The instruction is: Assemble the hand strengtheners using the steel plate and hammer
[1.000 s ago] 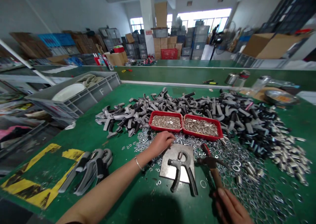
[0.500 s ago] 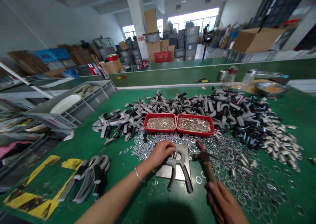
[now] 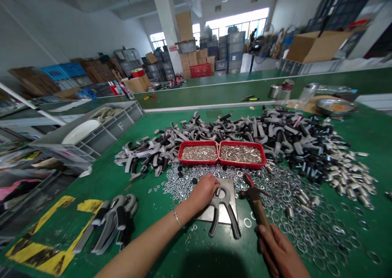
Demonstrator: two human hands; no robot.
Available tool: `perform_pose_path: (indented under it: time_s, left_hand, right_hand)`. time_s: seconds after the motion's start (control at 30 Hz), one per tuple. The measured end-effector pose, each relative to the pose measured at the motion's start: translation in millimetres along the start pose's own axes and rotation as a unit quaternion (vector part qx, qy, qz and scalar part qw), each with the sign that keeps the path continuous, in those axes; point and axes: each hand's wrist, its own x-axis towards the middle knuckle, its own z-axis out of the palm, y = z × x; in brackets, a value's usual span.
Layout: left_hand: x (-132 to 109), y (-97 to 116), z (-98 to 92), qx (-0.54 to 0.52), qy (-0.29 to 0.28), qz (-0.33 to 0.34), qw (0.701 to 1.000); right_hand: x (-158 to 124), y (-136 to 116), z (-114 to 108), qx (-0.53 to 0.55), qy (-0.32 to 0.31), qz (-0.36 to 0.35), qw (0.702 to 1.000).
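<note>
A grey spring clamp point(image 3: 226, 205) with dark-gripped handles lies on a flat metal plate point(image 3: 232, 184), its handles pointing toward me. My left hand point(image 3: 204, 191) is closed at the left side of the clamp's jaws, knuckles up. Its fingertips are hidden, so what they pinch cannot be made out. A small silver cylinder point(image 3: 217, 191) shows between the jaws, by my fingers. To the right, my right hand point(image 3: 277, 247) grips the wooden handle of a hammer point(image 3: 258, 206), whose head is just right of the plate.
Two red trays point(image 3: 198, 162) of small metal parts stand behind the plate. Loose washers and rings point(image 3: 275, 196) spread around it. Clamp parts point(image 3: 214, 128) are heaped further back. Several clamps point(image 3: 113, 223) lie at left near yellow-black tape point(image 3: 36, 257). A grey crate point(image 3: 119, 126) stands behind them.
My left hand has turned and curled further over the clamp's left side, hiding its fingertips. The hammer and my right hand stay almost where they were.
</note>
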Motion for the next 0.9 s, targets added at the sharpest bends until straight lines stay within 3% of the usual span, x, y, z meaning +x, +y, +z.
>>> perform_pose_path:
  time_s: [0.1,0.2,0.3,0.43,0.6,0.73,0.9]
  left_hand:
    - [-1.9,0.8,5.2,0.104,0.004,0.077,0.992]
    - [-1.8,-0.9,6.9,0.124,-0.003,0.113,0.986]
    - [-7.1,-0.9,0.8,0.058,0.029,0.071,0.995]
    - [-34.7,5.0,-12.4,-0.019,0.106,0.009,0.994]
    - [-64.5,12.5,-17.6,0.012,0.037,0.017,0.999]
    - [-62.2,12.5,-14.9,0.053,-0.002,0.008,0.999]
    - [-58.6,9.4,-11.8,0.06,0.006,0.01,0.998]
  right_hand:
    - [-0.4,1.9,-1.7,0.003,-0.029,-0.008,1.0]
    - [1.4,-7.9,-7.8,-0.044,-0.059,-0.043,0.996]
    - [4.2,-39.9,-17.6,-0.16,-0.059,-0.125,0.977]
    - [2.4,-95.1,-23.4,-0.322,-0.098,-0.195,0.921]
    - [12.8,-120.4,-4.6,-0.386,-0.079,-0.245,0.886]
    - [37.1,-119.0,6.7,-0.443,-0.134,-0.199,0.864]
    - [36.0,-121.1,5.6,-0.449,-0.099,-0.209,0.863]
